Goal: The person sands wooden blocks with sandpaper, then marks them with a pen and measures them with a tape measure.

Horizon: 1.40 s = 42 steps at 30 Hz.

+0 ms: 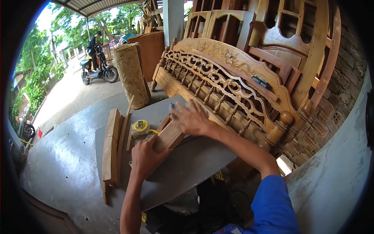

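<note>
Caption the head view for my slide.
Left hand grips a wooden block beside a yellow tape measure; right hand spreads above.

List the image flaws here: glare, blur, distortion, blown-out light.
Head view: wide-angle distortion with dark rounded corners; white glare on the glossy floor; blown-out sunlight on the driveway; deep shade under the table; right hand slightly soft, perhaps from motion; print on the tape measure too small to read.

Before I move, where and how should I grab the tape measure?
Pinch the tape measure by its rounded sides, probably from above: it lies face up, with wood strips on its left and its yellow blade running right toward the wood block.
</note>
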{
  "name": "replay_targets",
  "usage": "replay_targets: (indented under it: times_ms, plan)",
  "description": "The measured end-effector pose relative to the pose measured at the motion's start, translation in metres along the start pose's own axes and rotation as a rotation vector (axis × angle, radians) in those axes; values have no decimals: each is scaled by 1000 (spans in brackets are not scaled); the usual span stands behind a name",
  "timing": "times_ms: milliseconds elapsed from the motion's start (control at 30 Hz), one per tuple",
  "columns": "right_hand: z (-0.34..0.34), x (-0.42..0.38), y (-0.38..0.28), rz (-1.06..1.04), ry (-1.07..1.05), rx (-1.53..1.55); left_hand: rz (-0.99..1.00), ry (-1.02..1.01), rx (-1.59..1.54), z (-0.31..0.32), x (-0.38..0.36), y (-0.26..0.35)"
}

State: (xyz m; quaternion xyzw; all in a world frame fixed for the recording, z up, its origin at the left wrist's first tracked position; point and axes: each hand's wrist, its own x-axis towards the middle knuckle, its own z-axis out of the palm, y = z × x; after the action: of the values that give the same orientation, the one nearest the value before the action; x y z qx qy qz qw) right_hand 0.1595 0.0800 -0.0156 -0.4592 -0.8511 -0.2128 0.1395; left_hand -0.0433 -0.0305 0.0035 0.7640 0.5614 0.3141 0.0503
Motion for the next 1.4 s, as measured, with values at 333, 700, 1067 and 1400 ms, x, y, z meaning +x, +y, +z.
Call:
replay_targets:
  times_ms: [333, 700, 1067, 1400]
  plan:
    - [-10, 0, 17, -172, -92, 221, 8, 6, -33, 0, 1, 5]
    - [-8, 12, 59, 17, -253, 377, 4, 20, -11, 3, 2, 5]
    - [-12, 23, 22, 45, -231, 237, 16, 18, 12, 3, 6, 4]
    - [-20, -6, -24, -117, -76, 260, 19, 49, 9, 5, 6, 4]
